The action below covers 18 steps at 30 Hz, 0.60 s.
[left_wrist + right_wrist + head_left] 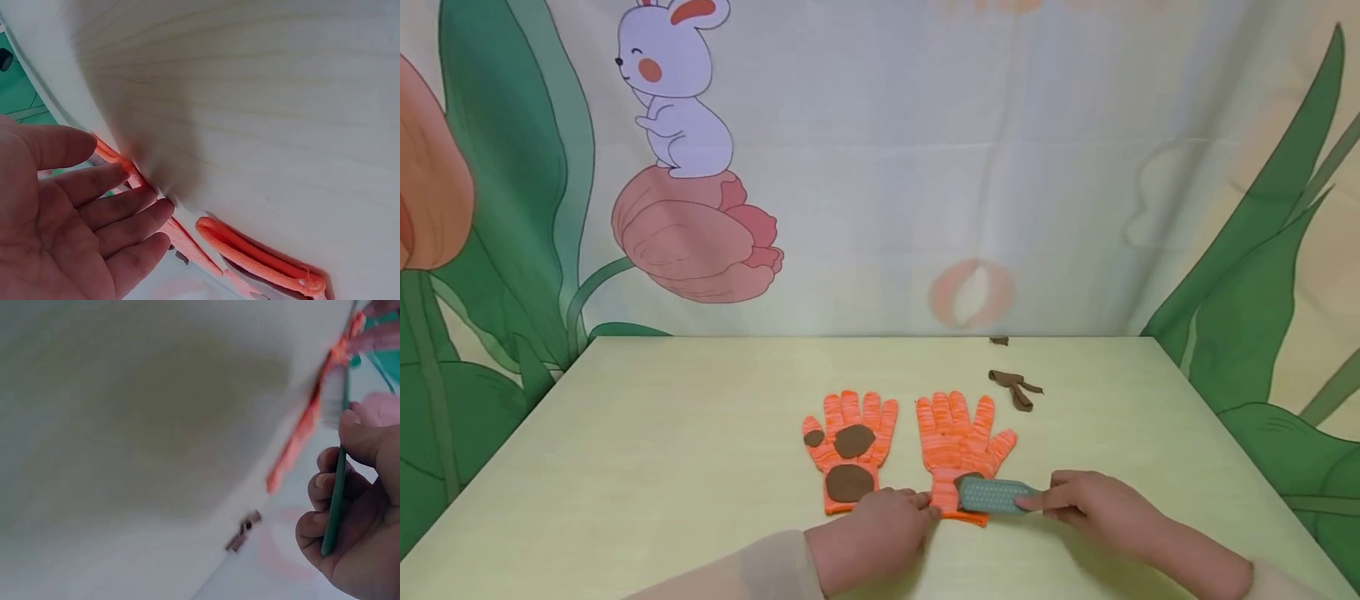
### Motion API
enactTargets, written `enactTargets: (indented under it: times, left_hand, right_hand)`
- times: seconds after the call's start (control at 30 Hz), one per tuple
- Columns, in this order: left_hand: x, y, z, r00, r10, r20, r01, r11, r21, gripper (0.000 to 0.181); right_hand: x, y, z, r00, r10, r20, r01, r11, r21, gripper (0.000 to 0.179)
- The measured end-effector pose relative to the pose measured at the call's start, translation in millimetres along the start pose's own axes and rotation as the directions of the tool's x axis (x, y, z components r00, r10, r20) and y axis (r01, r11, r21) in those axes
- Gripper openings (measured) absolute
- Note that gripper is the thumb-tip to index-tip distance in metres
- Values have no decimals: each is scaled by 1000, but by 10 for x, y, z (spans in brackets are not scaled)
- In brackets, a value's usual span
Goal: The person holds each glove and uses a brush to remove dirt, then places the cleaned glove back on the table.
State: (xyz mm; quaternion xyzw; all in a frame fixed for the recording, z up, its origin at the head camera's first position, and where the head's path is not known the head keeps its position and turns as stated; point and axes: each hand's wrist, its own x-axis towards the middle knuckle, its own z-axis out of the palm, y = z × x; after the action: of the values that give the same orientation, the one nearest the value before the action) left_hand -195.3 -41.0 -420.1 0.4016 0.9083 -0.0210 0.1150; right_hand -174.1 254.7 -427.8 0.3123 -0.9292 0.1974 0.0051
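Right hand [1097, 508]: fingers clenched round the brush [996, 496], thumb laid against it. Left hand [883, 529]: fingers extended, grasping nothing, tips touching the left edge of the glove [953, 429] at its wrist end. The brush overlies the right edge of that end, bristles [333, 400] facing the glove, partly covering a brown patch [966, 477]; from where I stand, bristle contact cannot be confirmed.

Key alignment: the glove's long axis runs away from the person, fingers outermost; the brush lies crosswise to it. The glove is left of the right hand and just right of the left hand. The left hand is nearer.

Left of the glove: a patched glove [829, 455], roughly parallel. Beyond the glove, to its right: a scrap [1019, 396], then a smaller scrap [998, 341], both on the table [662, 450]. Behind: a printed cloth [880, 208].
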Motion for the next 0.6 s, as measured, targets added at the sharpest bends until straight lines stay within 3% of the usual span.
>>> enactTargets:
  times: [0.13, 0.3, 0.47, 0.6]
  left_hand:
    - [-9, -16, -18, 1000, 5, -7, -5, 1000, 20, 38]
    - [-6, -7, -21, 1000, 7, 0, -7, 999, 49, 40]
    - [9, 1, -16, 1000, -5, 27, 4, 999, 47, 39]
    - [9, -14, 3, 1000, 26, -10, -25, 999, 42, 34]
  right_hand:
    - [51, 39, -33, 997, -47, -59, 49, 998, 36, 35]
    - [204, -72, 82, 996, -79, -28, 79, 997, 1, 31]
    - [72, -43, 24, 999, -45, 0, 45, 995, -84, 35]
    - [-6, 45, -132, 1000, -18, 20, 19, 1000, -16, 35]
